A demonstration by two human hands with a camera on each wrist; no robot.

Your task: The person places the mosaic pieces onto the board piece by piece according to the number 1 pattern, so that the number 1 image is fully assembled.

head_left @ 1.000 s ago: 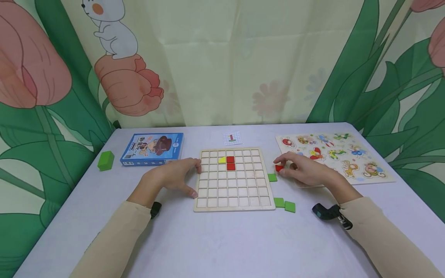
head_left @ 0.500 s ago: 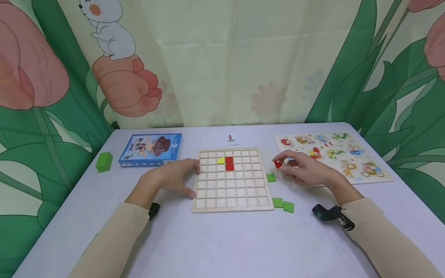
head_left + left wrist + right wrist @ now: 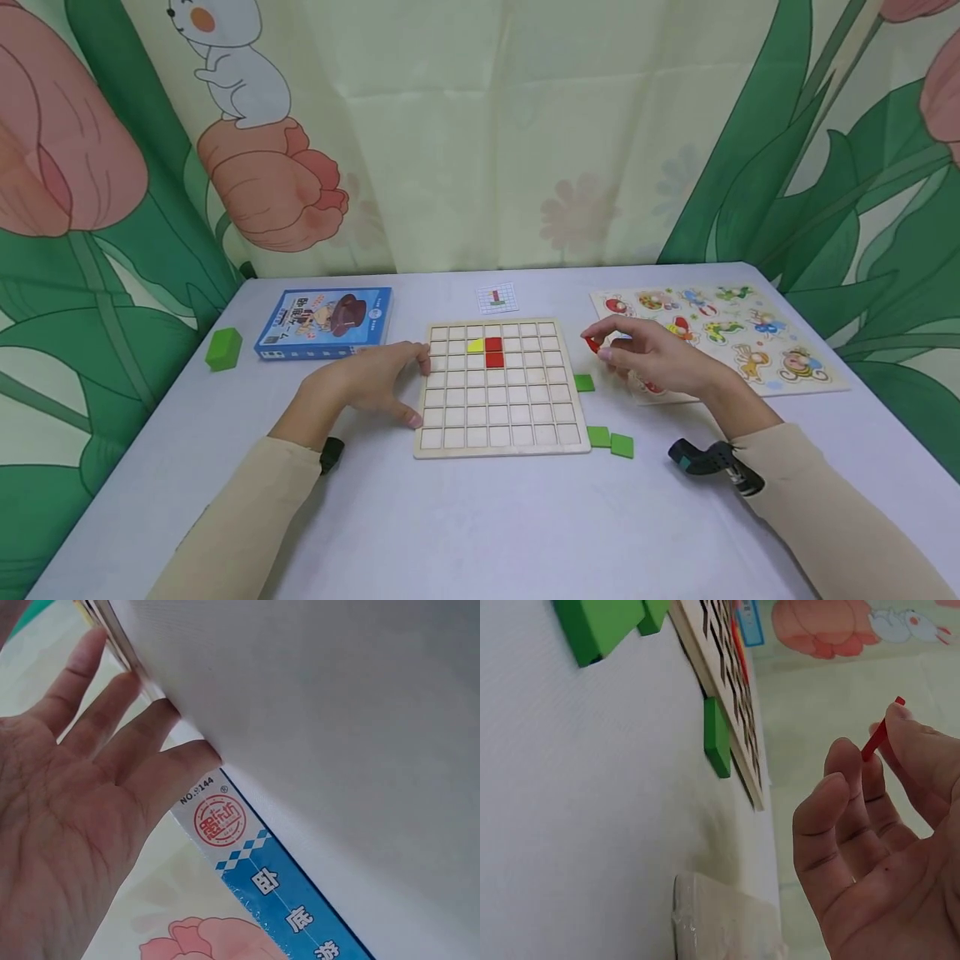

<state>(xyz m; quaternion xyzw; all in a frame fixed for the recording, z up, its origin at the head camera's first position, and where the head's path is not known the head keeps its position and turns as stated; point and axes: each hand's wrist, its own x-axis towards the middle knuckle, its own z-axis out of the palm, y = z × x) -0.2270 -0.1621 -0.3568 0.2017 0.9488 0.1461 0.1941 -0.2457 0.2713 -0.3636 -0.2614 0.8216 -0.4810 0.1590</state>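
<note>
My right hand [image 3: 652, 360] pinches a red tile [image 3: 592, 343] between thumb and fingertips, just off the right side of a wooden grid board [image 3: 502, 454]. In the right wrist view the red tile [image 3: 876, 740] is edge-on and raised above the tabletop. My left hand [image 3: 372, 377] is spread along the board's left edge, thumb near the front corner and fingers farther back. Two red tiles [image 3: 494, 359] sit one behind the other in the grid, with a yellow tile [image 3: 476, 346] left of the rear one. Green tiles [image 3: 622, 446] lie along the board's right side.
A blue game box [image 3: 324, 323] and a green block [image 3: 223, 349] stand at the left. Behind the board lies a small pattern card [image 3: 497, 297]. A picture puzzle board [image 3: 772, 389] lies under and beyond my right hand. Printed cloth [image 3: 465, 167] hangs behind the table.
My right hand has lifted the red tile from beside the picture puzzle and moved slightly left toward the grid board. The left hand keeps its place on the board's edge.
</note>
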